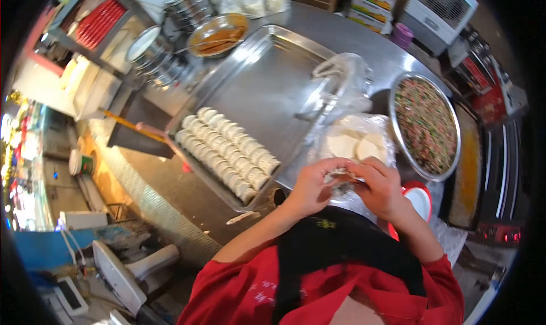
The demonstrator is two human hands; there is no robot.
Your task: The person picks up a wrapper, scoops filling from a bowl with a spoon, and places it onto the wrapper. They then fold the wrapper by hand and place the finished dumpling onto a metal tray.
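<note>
My left hand (314, 187) and my right hand (380, 187) meet in front of my apron, fingers closed around a small dumpling (343, 178) that they mostly hide. Just beyond them, round dough wrappers (343, 145) lie in a clear plastic bag. To the left, several pleated white dumplings (227, 153) stand in tight rows at the near end of a large metal tray (244, 89). A steel bowl (392, 116) of minced filling (425, 126) with green bits sits to the right of the bag.
Close to my right forearm is a red-rimmed white bowl (420, 203). A crumpled plastic bag (350, 77) overlaps the tray's right edge. Behind the tray are a bowl of reddish-brown paste (219, 36) and metal canisters (149, 51). An oven-like appliance (503, 171) stands far right.
</note>
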